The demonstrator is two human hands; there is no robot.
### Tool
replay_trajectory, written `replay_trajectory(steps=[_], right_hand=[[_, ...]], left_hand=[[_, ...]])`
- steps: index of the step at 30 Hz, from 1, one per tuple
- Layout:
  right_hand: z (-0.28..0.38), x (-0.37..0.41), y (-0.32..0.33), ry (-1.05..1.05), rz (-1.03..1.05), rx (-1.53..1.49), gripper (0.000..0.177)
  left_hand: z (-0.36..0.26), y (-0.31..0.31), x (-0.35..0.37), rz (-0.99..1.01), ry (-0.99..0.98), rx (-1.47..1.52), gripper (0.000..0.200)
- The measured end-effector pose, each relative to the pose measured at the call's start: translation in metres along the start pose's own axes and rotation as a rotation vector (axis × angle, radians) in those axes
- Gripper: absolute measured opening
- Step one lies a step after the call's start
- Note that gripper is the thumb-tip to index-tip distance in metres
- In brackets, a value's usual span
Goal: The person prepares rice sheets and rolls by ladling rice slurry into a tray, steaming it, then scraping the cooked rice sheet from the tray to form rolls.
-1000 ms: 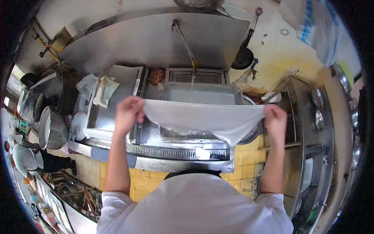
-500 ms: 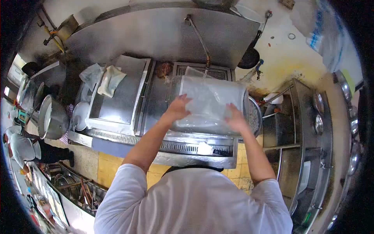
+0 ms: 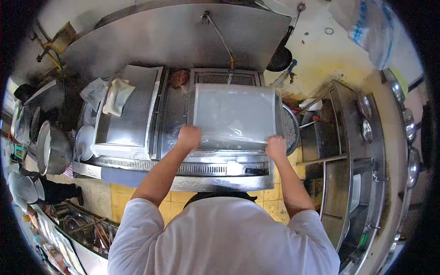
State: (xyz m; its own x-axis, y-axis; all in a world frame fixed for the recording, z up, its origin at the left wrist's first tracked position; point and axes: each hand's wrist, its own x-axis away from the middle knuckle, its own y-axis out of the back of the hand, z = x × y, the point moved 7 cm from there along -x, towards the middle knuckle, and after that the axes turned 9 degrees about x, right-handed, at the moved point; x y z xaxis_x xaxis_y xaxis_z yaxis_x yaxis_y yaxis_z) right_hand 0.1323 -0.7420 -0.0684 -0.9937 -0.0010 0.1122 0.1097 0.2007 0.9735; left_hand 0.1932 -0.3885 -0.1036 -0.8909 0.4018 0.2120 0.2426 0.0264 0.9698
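A clear plastic sheet [image 3: 236,114] lies over a flat metal tray on the steel counter, its near edge pulled fairly straight with some wrinkles. My left hand [image 3: 189,137] is closed on the sheet's near left corner. At the near right corner, my right hand [image 3: 276,147] grips the same sheet with fingers curled. Beyond the sheet's far edge, a thin stream of water runs from a faucet [image 3: 231,59] toward a perforated grate [image 3: 247,79]. Just right of the sheet stands a round metal pan [image 3: 293,130] with pale contents, partly hidden.
Left on the counter is a shallow tray [image 3: 126,119] with a folded cloth [image 3: 118,97] on it. A brown scrubbing pad [image 3: 178,78] sits behind my left hand. Metal shelving [image 3: 339,160] rises at right. Another person [image 3: 27,188] stands far left beside a large pot [image 3: 48,146].
Both hands went from open fingers over the sheet to closed grips on its near corners, moving toward me. The sheet now lies flatter and straighter. The view has shifted slightly.
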Motion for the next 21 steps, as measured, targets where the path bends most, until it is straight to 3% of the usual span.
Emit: replay_trajectory(steps=[1, 3, 5, 8, 9, 12, 14, 19, 21], right_hand=[[0.004, 0.007, 0.004, 0.000, -0.002, 0.001, 0.016], [0.007, 0.027, 0.034, -0.056, -0.349, -0.183, 0.013], [0.017, 0.033, 0.028, 0.050, -0.290, -0.307, 0.015], [0.039, 0.043, 0.013, 0.205, -0.046, -0.485, 0.026], [0.044, 0.050, 0.011, 0.218, -0.189, -0.491, 0.031], [0.048, 0.056, 0.009, 0.268, -0.289, -0.479, 0.033], [0.043, 0.054, 0.007, 0.286, -0.251, -0.508, 0.034], [0.039, 0.019, 0.022, 0.285, -0.034, -0.928, 0.024], [0.052, -0.010, 0.031, 0.305, 0.093, -1.162, 0.020]], left_hand=[[-0.001, 0.002, -0.004, -0.002, 0.000, 0.000, 0.018], [-0.012, 0.014, -0.019, -0.037, -0.143, 0.170, 0.016], [-0.037, 0.068, -0.034, -0.044, -0.070, 0.388, 0.020], [-0.044, 0.100, -0.078, -0.224, -0.028, 0.898, 0.030], [-0.050, 0.112, -0.088, -0.283, -0.011, 1.030, 0.031], [-0.062, 0.147, -0.108, -0.389, 0.075, 1.062, 0.028], [-0.067, 0.161, -0.109, -0.418, 0.093, 1.142, 0.027], [-0.078, 0.152, -0.049, -0.419, 0.237, 1.145, 0.029], [-0.083, 0.133, -0.010, -0.398, 0.259, 0.916, 0.033]])
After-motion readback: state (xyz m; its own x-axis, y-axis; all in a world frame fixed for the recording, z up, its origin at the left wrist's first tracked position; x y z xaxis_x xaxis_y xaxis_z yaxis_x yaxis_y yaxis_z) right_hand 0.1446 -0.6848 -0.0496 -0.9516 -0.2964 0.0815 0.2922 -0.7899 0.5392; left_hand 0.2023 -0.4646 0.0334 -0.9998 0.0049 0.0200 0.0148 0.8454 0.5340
